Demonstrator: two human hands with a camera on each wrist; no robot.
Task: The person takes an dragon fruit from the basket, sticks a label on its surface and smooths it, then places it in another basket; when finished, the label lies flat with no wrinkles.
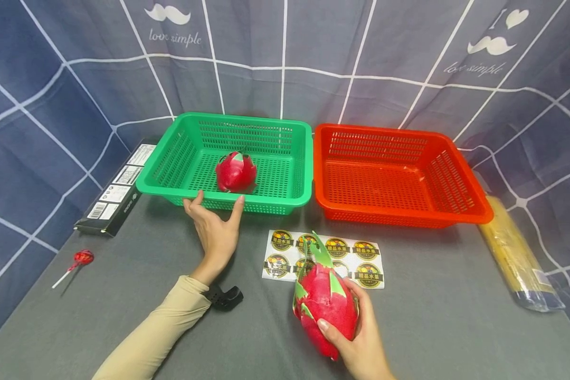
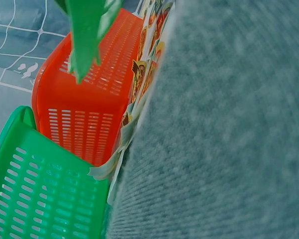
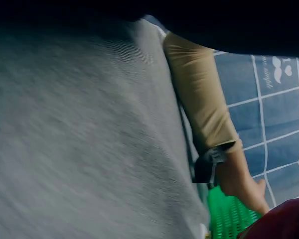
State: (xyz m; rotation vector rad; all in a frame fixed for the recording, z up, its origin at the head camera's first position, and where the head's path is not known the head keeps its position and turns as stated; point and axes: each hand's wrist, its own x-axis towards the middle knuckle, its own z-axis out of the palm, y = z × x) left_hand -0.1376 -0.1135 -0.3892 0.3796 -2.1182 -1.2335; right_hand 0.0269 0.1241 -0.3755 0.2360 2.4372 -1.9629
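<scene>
My right hand grips a pink-red dragon fruit with green scales, low over the table in front of a sticker sheet. The thumb lies across the fruit's near side. My left hand touches the front rim of a green basket, thumb and fingers spread apart. Inside that basket lies another dragon fruit. In the left wrist view, green scales hang at the top. The right wrist view has the held dragon fruit dark at the lower right corner.
A red basket stands right of the green one. Farther right lies a clear-wrapped yellow pack. On the left are a black box with white labels and a red lollipop. A checked curtain hangs behind.
</scene>
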